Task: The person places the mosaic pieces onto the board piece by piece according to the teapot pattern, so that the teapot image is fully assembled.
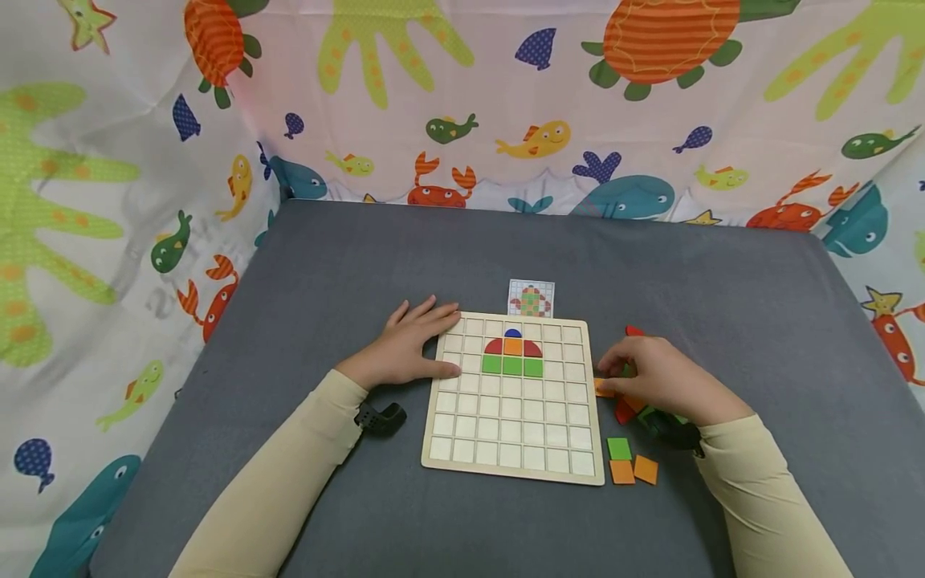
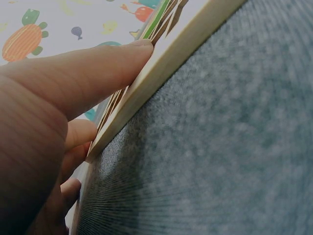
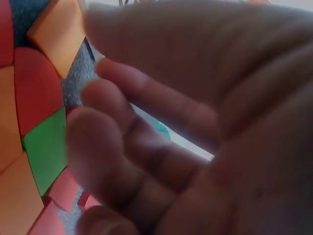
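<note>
A wooden grid board (image 1: 511, 401) lies flat on the grey table. Near its top sit a blue half-round tile (image 1: 512, 332), an orange square (image 1: 513, 347) between two red quarter-rounds (image 1: 532, 349), and a row of green squares (image 1: 512, 366). My left hand (image 1: 405, 345) rests spread at the board's left edge, its thumb (image 2: 98, 68) lying over the rim. Beside the right edge, my right hand (image 1: 661, 376) reaches over a pile of tiles, fingers loosely bent. Its thumb tip is right at an orange square tile (image 3: 58, 34); the other fingertips stand apart from that tile.
A small pattern card (image 1: 531, 298) lies just behind the board. Red (image 3: 36, 90), green (image 3: 46, 149) and orange pieces are heaped under the right hand. Nearer the front lie a loose green square (image 1: 619, 449) and two orange squares (image 1: 646, 470). A printed curtain (image 1: 506, 96) borders the table.
</note>
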`<state>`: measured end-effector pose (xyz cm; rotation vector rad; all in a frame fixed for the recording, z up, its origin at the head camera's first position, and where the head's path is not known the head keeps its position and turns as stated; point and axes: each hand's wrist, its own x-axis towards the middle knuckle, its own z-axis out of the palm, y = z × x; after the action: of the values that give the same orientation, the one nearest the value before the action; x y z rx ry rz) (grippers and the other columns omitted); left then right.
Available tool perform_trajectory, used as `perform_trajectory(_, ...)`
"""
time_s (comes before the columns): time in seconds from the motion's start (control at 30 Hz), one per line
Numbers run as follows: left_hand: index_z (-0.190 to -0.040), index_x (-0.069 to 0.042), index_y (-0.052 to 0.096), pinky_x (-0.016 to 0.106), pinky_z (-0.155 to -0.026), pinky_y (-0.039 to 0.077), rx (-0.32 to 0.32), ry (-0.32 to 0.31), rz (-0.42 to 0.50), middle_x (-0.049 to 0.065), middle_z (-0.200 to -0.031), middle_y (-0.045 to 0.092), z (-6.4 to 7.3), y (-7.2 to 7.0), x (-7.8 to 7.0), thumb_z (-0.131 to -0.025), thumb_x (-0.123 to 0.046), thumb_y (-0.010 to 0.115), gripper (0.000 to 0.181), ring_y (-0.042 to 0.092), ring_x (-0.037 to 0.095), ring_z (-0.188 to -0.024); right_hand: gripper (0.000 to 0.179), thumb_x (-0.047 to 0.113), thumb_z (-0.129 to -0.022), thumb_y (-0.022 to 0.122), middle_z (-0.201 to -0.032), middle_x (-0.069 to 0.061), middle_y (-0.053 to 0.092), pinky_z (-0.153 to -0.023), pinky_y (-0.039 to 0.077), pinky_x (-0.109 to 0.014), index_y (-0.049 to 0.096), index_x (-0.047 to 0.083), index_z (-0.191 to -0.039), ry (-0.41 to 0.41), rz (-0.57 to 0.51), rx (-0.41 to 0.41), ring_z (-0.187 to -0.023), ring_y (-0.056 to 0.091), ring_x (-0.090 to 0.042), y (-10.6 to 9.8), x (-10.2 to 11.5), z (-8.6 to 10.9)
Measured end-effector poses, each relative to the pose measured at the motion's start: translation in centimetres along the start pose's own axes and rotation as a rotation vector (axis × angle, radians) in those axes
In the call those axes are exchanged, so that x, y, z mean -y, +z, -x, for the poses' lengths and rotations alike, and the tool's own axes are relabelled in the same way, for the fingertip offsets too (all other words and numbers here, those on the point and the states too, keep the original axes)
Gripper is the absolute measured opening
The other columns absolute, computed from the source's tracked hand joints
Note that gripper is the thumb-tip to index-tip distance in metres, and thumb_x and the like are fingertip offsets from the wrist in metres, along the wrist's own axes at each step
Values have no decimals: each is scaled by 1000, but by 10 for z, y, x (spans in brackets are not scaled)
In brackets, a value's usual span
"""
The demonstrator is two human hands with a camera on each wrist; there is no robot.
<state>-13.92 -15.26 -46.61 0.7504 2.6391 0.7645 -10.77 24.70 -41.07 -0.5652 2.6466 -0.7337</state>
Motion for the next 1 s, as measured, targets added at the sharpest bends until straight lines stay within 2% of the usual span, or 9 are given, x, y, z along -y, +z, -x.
perform_trajectory(0.13,-168,-23,29,56,-127,-11,5,1,3,-7,-175,20,0,0,0,-93,-59,75,95,2,23,-164,20,22,-85,89,-88,7,71,-70,52,-30,79,13,-99,-4,13,50,-79,59,-11,1,-3,-2)
perform_trajectory(0.3,-168,-22,29,57,-127,-11,0,4,6,-6,-175,21,-1,0,1,-93,-59,75,95,3,25,-164,16,18,-84,90,-83,8,68,-64,48,-27,76,15,-91,-21,28,52,-74,57,-11,1,-1,-3)
perform_trajectory(0.53,-168,-23,28,56,-127,-12,7,-1,3,-7,-175,20,0,-1,0,-93,-59,75,96,2,24,-164,19,18,-86,88,-75,7,64,-58,44,-28,70,17,-83,35,18,53,-66,54,-14,-1,2,-1)
perform_trajectory(0.73,-168,-22,28,56,-127,-11,9,4,-2,-7,-175,19,0,0,-1,-93,-60,75,96,3,24,-164,20,19,-88,86,-75,7,62,-57,41,-28,68,18,-83,50,39,58,-65,51,-13,-5,10,5)
perform_trajectory(0.87,-168,-21,29,57,-127,-10,6,8,-5,-6,-175,20,0,-1,-1,-92,-59,75,97,3,26,-164,18,17,-88,86,-76,7,63,-56,42,-27,69,17,-85,30,32,43,-64,51,-13,-6,18,5)
perform_trajectory(1.0,-168,-21,29,58,-127,-10,1,8,-1,-5,-175,21,1,-2,-2,-92,-57,77,97,4,26,-164,17,14,-88,86,-76,7,65,-58,45,-27,70,17,-83,-24,26,26,-65,54,-11,-3,26,0)
